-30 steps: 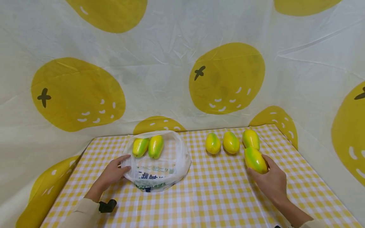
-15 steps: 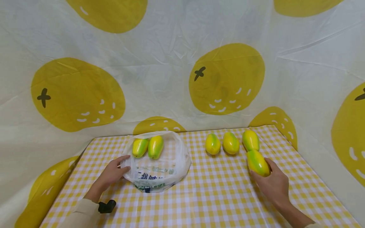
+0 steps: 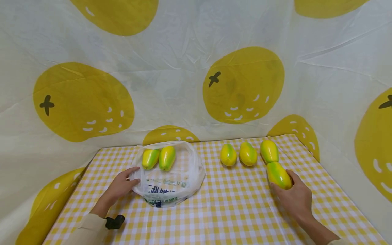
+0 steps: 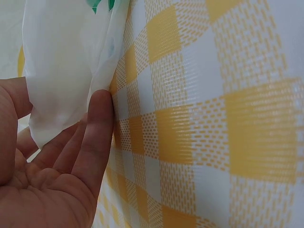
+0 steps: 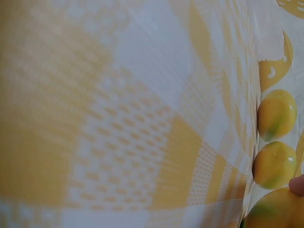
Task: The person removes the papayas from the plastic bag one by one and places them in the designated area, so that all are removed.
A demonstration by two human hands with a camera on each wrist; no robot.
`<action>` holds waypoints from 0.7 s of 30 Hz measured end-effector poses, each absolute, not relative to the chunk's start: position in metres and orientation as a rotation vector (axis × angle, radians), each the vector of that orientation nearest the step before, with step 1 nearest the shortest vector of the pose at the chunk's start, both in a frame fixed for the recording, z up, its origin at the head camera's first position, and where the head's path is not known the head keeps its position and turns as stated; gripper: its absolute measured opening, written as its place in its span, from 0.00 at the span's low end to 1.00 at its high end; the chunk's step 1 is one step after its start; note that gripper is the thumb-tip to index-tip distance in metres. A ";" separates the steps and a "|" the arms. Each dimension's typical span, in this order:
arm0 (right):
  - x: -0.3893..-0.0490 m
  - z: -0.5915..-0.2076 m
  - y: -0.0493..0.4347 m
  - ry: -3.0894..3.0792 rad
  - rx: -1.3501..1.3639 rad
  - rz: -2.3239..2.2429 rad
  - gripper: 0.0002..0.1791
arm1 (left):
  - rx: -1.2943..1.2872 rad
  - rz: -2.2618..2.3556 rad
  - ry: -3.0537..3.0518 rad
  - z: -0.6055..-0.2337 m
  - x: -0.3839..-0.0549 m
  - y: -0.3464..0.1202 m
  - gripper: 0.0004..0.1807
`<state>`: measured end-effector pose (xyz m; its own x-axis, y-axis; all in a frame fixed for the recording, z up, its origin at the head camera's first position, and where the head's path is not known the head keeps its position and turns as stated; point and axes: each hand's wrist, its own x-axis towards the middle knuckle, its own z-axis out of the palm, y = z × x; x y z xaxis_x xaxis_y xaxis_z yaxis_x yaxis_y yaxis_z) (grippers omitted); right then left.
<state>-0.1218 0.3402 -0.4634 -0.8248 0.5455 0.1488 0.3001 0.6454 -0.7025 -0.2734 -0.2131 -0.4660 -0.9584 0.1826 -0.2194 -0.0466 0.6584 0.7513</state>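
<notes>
My right hand (image 3: 295, 197) grips a yellow-green papaya (image 3: 279, 175) at the right of the table, thumb on the near side and fingers round the far side. In the right wrist view a fingertip (image 5: 297, 185) shows on that papaya (image 5: 275, 209). Its upper end meets another papaya (image 3: 269, 151) behind it. My left hand (image 3: 120, 185) holds the left side of a white plastic bag (image 3: 196, 170); in the left wrist view the plastic (image 4: 61, 71) lies between thumb and fingers. The bag's mouth gapes, and two papayas (image 3: 167, 158) lie inside at its far end.
Left of the papaya pair stand two more papayas (image 3: 228, 154) in a row near the table's back edge. A yellow-and-white checked cloth (image 3: 232, 211) covers the table. Behind it hangs a white sheet (image 3: 171, 85) printed with big yellow fruit.
My right hand and its papaya have shifted slightly right and toward me, with the papaya's upper end lower against the one behind. The left hand and bag have stayed put.
</notes>
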 end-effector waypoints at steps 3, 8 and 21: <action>-0.122 -0.463 0.341 -2.534 -0.704 1.003 0.44 | 0.115 1.187 2.602 -0.466 -0.274 -0.213 0.34; -0.123 -0.463 0.342 -2.560 -0.754 1.038 0.46 | 0.125 1.190 2.605 -0.467 -0.274 -0.213 0.34; -0.125 -0.464 0.343 -2.604 -0.759 1.077 0.47 | 0.106 1.206 2.598 -0.468 -0.274 -0.214 0.34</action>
<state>-0.1249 0.3433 -0.4639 -0.8417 0.5400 0.0076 0.3768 0.5972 -0.7080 -0.2741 -0.2135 -0.4676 -0.9596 0.1806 -0.2160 -0.0485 0.6496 0.7588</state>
